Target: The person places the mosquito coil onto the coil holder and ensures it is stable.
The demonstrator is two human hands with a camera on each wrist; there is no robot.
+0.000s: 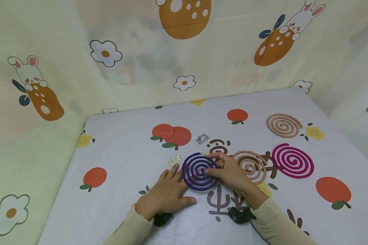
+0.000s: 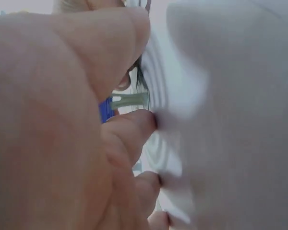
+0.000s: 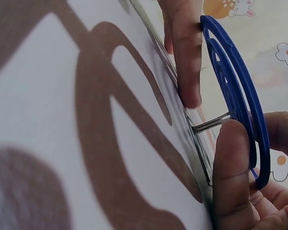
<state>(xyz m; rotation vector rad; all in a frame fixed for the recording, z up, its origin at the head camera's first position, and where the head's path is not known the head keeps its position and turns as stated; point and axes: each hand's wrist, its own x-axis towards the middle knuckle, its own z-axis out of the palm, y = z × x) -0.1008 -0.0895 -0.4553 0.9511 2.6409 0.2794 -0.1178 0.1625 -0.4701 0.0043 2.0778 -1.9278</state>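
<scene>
A dark blue mosquito coil (image 1: 200,173) is held tilted in front of my right hand (image 1: 231,170), whose thumb and fingers pinch it near its centre and edge. In the right wrist view, a thin metal stand (image 3: 210,125) reaches from its flat base to the middle of the blue coil (image 3: 253,110). My left hand (image 1: 167,192) lies with fingers extended, its fingertips down on the table behind the coil, close to the stand's base. From the left wrist, the stand's upright (image 2: 129,99) shows between the fingers; most of the coil is hidden there.
Beside my right hand lies a tan coil (image 1: 249,166), with a magenta coil (image 1: 292,161) to its right and another tan coil (image 1: 283,126) farther back. Two small metal stands, one pale yellow (image 1: 175,160) and one grey (image 1: 202,138), lie on the printed tablecloth (image 1: 125,146).
</scene>
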